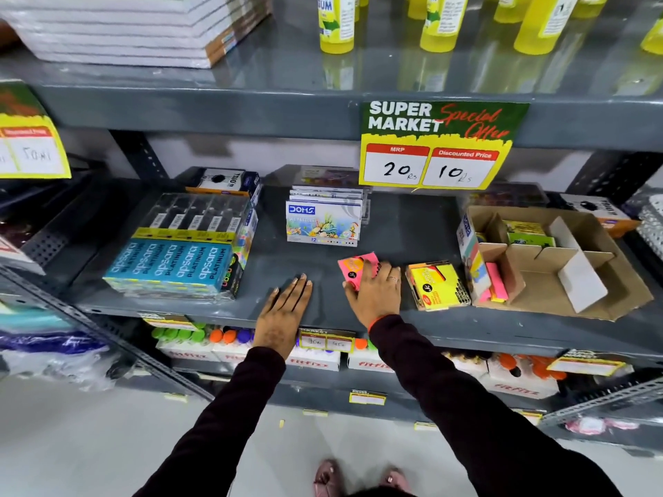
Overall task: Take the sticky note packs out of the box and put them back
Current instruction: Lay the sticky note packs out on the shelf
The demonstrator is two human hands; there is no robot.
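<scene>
An open cardboard box [588,281] with dividers stands at the right of the grey middle shelf [405,227]. Pink and yellow sticky note packs [497,281] remain in its front left slot, and green ones [527,234] lie further back. A stack of yellow sticky note packs [436,285] lies on the shelf just left of the box. My right hand [375,292] rests on a pink sticky note pack [355,265] left of the yellow stack, fingers around it. My left hand [283,313] lies flat and open on the bare shelf, holding nothing.
A stack of DOMS pastel boxes [323,220] stands behind my hands. Wrapped Apsara pencil boxes [179,260] fill the left of the shelf. A price sign [437,145] hangs from the shelf above. Glue bottles [335,23] and notebooks [136,26] sit on top.
</scene>
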